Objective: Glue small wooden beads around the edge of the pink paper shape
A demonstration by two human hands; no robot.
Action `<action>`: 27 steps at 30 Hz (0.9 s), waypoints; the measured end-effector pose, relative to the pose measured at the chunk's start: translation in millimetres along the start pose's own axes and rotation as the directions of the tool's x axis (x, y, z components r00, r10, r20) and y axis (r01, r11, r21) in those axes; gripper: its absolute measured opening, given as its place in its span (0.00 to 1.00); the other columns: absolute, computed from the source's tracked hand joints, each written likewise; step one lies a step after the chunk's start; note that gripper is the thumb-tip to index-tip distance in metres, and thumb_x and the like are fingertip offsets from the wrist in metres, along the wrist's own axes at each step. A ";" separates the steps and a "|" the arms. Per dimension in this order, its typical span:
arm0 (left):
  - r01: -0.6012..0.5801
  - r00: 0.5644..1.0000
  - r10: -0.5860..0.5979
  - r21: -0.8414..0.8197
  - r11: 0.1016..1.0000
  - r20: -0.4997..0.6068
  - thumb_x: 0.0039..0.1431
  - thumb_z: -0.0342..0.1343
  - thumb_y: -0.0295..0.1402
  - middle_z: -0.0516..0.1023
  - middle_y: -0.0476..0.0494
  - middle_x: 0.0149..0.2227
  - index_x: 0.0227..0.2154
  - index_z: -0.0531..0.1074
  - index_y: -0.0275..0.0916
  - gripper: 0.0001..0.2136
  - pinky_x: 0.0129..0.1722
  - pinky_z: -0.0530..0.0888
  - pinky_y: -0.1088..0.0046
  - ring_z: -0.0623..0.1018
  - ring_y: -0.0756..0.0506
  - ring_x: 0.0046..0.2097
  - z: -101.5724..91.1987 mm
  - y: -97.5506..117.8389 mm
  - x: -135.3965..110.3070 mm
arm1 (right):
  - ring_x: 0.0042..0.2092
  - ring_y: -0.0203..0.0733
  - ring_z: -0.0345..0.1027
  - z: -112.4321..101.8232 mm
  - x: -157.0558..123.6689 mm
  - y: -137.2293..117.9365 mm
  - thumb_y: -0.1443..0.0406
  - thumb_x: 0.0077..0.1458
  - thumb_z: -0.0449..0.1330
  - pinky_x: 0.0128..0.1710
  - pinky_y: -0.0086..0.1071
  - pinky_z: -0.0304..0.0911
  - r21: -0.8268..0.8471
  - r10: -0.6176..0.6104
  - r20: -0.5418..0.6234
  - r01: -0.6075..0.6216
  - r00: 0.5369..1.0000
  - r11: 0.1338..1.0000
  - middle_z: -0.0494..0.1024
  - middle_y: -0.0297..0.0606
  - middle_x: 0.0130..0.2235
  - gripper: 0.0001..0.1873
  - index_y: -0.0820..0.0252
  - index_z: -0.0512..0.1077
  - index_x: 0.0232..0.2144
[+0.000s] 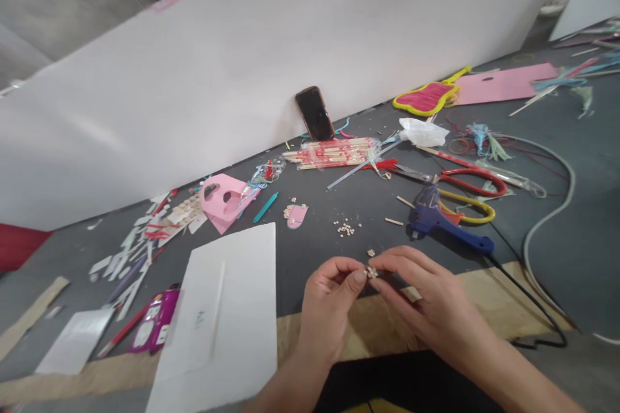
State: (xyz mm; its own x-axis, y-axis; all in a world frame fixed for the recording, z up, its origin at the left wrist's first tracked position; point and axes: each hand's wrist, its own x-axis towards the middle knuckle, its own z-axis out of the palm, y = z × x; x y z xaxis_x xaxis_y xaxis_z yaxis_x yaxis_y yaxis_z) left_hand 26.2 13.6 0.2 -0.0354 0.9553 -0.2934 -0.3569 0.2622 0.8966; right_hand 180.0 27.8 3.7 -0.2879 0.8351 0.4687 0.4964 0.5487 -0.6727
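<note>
Evidently for close handling, a tiny pale flower-like cluster of wood-coloured pieces (371, 273) is held low before the body, just above the dark grey tabletop (310, 251), between the left hand (332, 300) and the right hand (431, 293). The left fingers are nearly closed, thumb and forefinger pinching one side; the right thumb and forefinger, parted only by its width, grip the other. Fingertip holds probably suit something so small.

A similar pale cluster (371, 252) lies just beyond the fingertips, with scattered loose pale bits (345, 228) farther out, seemingly placed for easy reach. The blue plastic glue gun (436, 224) lies near the right hand, its grip toward the person, likely for handy pickup. The black-screened phone (314, 113) leans on the upright white panel (242, 77), presumably for support.
</note>
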 end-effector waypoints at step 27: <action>-0.155 0.988 0.146 0.296 0.943 0.052 0.50 0.63 0.32 0.74 0.46 0.33 0.24 0.78 0.39 0.04 0.41 0.68 0.73 0.73 0.47 0.38 -5.2 9.1 3.9 | 0.38 0.40 0.73 1.0 -0.7 0.9 0.67 0.60 0.55 0.37 0.33 0.72 -0.042 -0.070 0.013 0.070 0.997 0.997 0.77 0.40 0.37 0.07 0.56 0.71 0.40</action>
State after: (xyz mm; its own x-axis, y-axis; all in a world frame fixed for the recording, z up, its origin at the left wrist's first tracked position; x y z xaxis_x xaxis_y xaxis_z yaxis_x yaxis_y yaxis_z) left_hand 18.0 19.0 5.5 -0.0391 0.9892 -0.1415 -0.0546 0.1393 0.9887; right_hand 179.8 27.7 2.2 -0.3320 0.7953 0.5072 0.5091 0.6038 -0.6134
